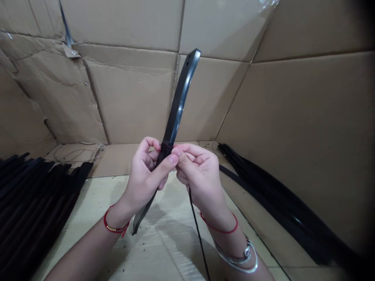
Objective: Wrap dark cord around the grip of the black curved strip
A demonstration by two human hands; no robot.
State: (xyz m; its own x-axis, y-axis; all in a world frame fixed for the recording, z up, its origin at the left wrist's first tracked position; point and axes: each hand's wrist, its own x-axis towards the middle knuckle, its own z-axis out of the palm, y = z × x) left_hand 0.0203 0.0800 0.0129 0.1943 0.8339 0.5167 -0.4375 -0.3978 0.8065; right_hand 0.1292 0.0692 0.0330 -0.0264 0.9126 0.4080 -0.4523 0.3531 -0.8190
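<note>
Cardboard sheeting (293,117) lines the space, with a stack of black strips (35,207) to the left and another (281,199) to the right. A glossy, curved black strip (180,101) stands upright between the hands, its lower end slanting down. The left hand (146,171) pinches it at a dark wrapping (165,150), and the right hand (196,175) closes on the same spot, a thin black cord (197,230) hanging below. A loose pinch could let the wrapping slip, and the springy strip could twist free.

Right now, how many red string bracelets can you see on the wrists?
2. A red string bracelet with small gold beads circles the left wrist, and a plain red string bracelet circles the right wrist. More could be hidden.
</note>
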